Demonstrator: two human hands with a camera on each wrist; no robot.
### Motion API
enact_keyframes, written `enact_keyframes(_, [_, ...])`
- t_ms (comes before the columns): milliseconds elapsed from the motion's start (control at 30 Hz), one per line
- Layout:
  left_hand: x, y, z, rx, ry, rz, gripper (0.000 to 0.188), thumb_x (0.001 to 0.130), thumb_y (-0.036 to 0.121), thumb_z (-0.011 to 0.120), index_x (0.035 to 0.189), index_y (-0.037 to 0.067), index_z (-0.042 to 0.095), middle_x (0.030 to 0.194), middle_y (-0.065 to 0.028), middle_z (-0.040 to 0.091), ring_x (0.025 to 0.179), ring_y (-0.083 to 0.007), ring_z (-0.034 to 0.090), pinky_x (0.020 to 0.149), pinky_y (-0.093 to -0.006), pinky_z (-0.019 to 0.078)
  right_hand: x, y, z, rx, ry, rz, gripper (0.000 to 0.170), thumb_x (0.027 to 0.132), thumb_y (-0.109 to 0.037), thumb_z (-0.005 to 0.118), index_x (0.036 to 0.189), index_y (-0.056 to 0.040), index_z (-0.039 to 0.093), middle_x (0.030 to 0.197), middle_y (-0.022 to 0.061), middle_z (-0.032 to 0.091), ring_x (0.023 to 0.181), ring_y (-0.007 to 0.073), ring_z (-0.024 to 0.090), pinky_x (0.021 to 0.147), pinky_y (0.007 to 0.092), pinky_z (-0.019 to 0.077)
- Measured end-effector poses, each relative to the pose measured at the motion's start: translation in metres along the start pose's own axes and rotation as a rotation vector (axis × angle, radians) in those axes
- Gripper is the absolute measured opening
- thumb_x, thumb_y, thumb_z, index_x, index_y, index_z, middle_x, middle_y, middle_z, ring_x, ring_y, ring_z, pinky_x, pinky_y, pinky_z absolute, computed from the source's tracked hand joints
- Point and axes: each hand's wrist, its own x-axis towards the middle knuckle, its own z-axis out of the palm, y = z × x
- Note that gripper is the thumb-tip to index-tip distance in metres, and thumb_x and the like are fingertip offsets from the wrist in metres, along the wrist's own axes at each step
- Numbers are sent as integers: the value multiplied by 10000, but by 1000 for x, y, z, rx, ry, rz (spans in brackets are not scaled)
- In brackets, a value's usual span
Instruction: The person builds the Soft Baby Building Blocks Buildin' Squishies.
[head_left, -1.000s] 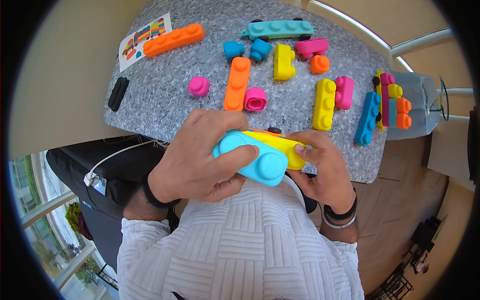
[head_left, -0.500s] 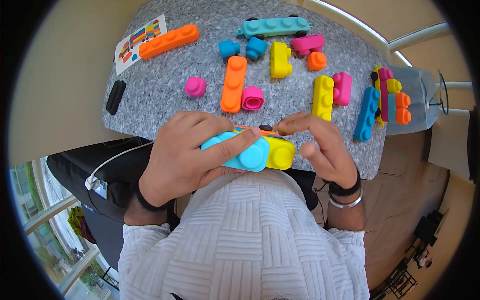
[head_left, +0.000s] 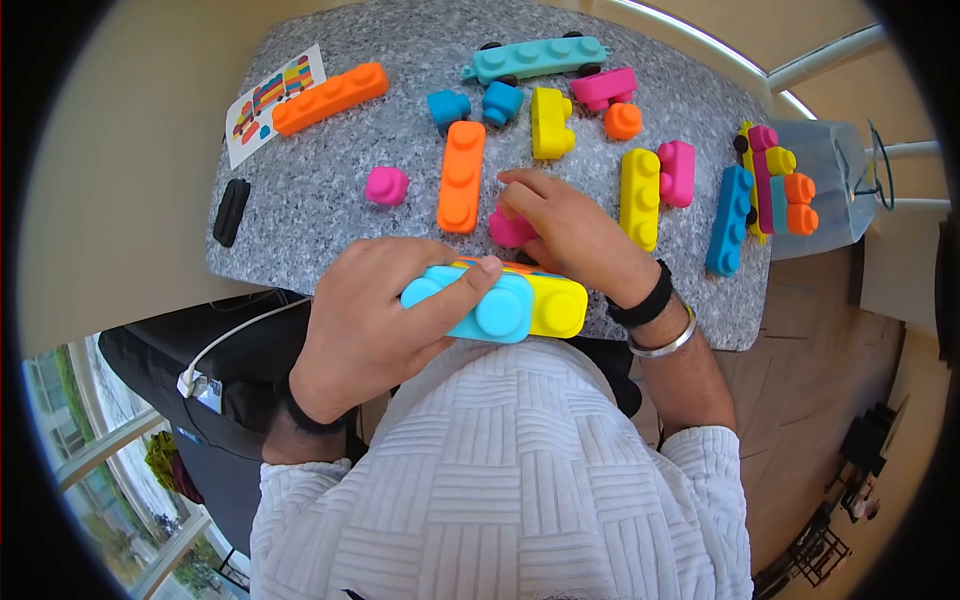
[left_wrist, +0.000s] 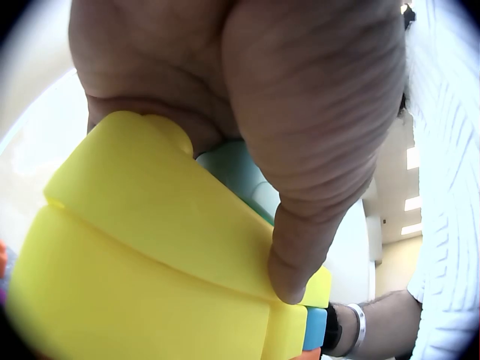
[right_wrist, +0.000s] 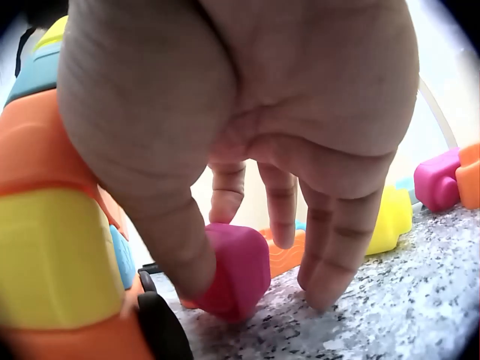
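My left hand [head_left: 360, 325] grips a stacked block vehicle above the near table edge. Its light blue block [head_left: 503, 308] and yellow block [head_left: 560, 306] face up, the thumb lying across the light blue one. In the right wrist view, the vehicle's orange layers and a black wheel [right_wrist: 161, 326] show beside my right thumb. My right hand [head_left: 585, 240] reaches down past the vehicle and pinches a small pink block [right_wrist: 238, 270] on the table, its thumb against one side and a finger at the far side. An orange block [head_left: 460, 180] lies just left of it.
On the granite table [head_left: 320, 210] lie a loose pink block [head_left: 386, 186], two blue blocks, several yellow and pink ones, and a teal wheeled base [head_left: 538, 60]. A picture card [head_left: 240, 140] lies partly under a long orange block [head_left: 330, 98]. Another built vehicle [head_left: 770, 185] stands at the right edge.
My right hand has let go of the vehicle and moved forward and left to the pink block. My left hand keeps the vehicle, now turned more level and shifted left.
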Motion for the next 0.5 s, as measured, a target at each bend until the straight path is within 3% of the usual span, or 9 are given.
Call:
enact_keyframes(67, [1, 2, 0, 1, 3, -7, 695, 729, 242, 962, 1386, 204, 739, 1150, -80, 764, 993, -303, 740, 810, -436, 557, -4, 4, -8, 15, -47, -21, 561, 809, 12, 810, 1325, -38, 596, 1441, 204, 636, 1234, 454, 657, 1004, 476, 595])
enact_keyframes(167, [0, 1, 2, -2, 11, -11, 674, 745, 259, 958, 1382, 207, 742, 1153, -81, 760, 986, -302, 733, 801, -435, 552, -17, 8, -23, 89, -187, 91, 558, 807, 22, 814, 1319, -39, 600, 1390, 197, 646, 1206, 420, 668, 982, 428, 591])
enact_keyframes(233, [-1, 0, 2, -7, 18, -21, 659, 756, 271, 953, 1378, 208, 745, 1154, -81, 758, 983, -301, 730, 798, -436, 549, -34, 2, -33, 188, 259, -59, 590, 814, -100, 896, 1334, -59, 619, 1190, 167, 663, 1033, 393, 677, 923, 467, 576])
enact_keyframes(267, [-1, 1, 2, 11, 14, -17, 647, 767, 282, 947, 1377, 209, 745, 1154, -82, 756, 982, -300, 729, 795, -436, 547, -40, -4, -42, 191, 248, -65, 590, 814, -100, 896, 1334, -59, 619, 1190, 167, 663, 1033, 393, 677, 923, 467, 576])
enact_keyframes(333, [-1, 1, 2, 29, 10, -19, 636, 777, 293, 940, 1377, 210, 745, 1153, -83, 753, 982, -300, 728, 792, -436, 546, -54, -22, -63, 243, 466, -116, 713, 790, -258, 966, 1394, -50, 650, 1130, 149, 633, 950, 344, 641, 906, 432, 570])
enact_keyframes(367, [0, 0, 3, 30, 10, -14, 629, 781, 298, 937, 1375, 210, 746, 1149, -85, 752, 979, -299, 728, 790, -436, 545, -61, -31, -72, 244, 464, -116, 713, 790, -258, 966, 1394, -50, 650, 1130, 149, 633, 950, 344, 641, 906, 432, 570])
enact_keyframes(433, [2, 0, 5, 23, 5, 1, 622, 786, 303, 933, 1373, 210, 748, 1145, -86, 750, 976, -297, 728, 788, -435, 544, -77, -50, -87, 240, 398, -165, 794, 746, -389, 972, 1412, -51, 702, 1131, 152, 614, 978, 321, 625, 886, 409, 565])
enact_keyframes(500, [5, 3, 8, -5, 53, -10, 615, 777, 193, 900, 1377, 239, 772, 1041, -10, 725, 928, -239, 699, 724, -409, 503, -84, -70, -84, 324, 357, -79, 723, 755, -413, 953, 1371, -90, 759, 1131, 156, 585, 1012, 323, 603, 878, 400, 563])
